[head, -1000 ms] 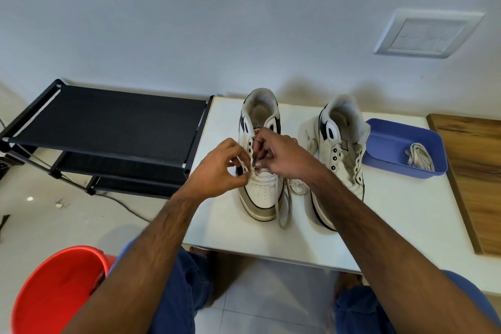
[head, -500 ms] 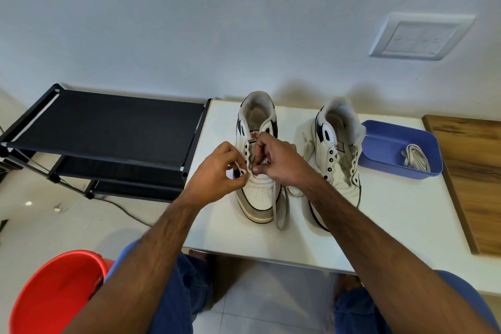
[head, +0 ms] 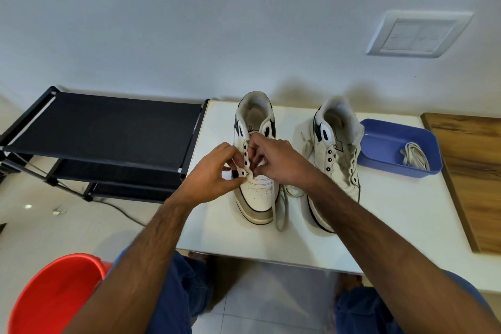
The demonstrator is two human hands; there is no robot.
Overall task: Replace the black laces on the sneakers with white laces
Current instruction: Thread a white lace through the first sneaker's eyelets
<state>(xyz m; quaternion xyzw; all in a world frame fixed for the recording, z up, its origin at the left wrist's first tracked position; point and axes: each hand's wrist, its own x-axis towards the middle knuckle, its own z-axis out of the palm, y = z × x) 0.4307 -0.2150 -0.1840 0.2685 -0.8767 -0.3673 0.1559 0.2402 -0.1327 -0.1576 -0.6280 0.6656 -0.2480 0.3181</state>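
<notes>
Threading the white lace [head: 280, 207] through the low eyelets of the sneaker [head: 256, 171] at the table's [head: 393, 225] nine o'clock, left hand [head: 214, 172] and right hand [head: 279, 161] pinch at it; next, likely draw it through.

Two sneakers [head: 256, 171] stand side by side on the table [head: 406, 225], tray [head: 385, 144] right, rack [head: 108, 130] left
</notes>
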